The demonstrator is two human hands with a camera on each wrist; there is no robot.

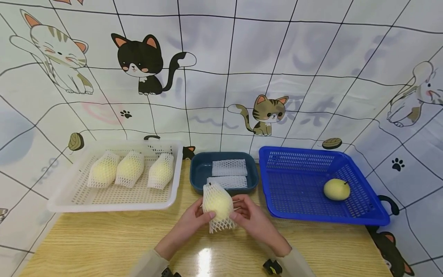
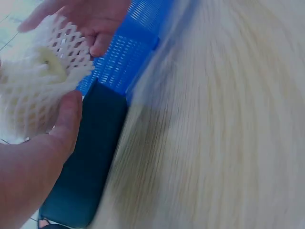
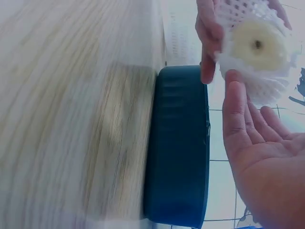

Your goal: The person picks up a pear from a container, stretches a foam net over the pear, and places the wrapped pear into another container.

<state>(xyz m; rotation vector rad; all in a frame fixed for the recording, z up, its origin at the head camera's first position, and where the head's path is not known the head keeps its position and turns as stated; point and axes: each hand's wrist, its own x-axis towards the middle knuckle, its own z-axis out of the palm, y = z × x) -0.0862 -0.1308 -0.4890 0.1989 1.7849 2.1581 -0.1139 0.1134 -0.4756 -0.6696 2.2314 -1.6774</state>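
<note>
Pear and net are held up over the worktop, just before the tray, the net's open end on the near side. The left hand curls round the pear, thumb in front and fingers behind, its grip closed to the pear's width and seemingly bearing the weight. The right hand is looser, fingers relaxed along the other side, thumb against the net, probably to steady it. Behind, the tray holds two flat nets, central perhaps so either hand can reach them. To its left, the white basket carries three netted pears; to its right, the blue basket holds one bare pear, presumably to keep wrapped and unwrapped apart. Farthest back hangs a cat-print backdrop.
</note>
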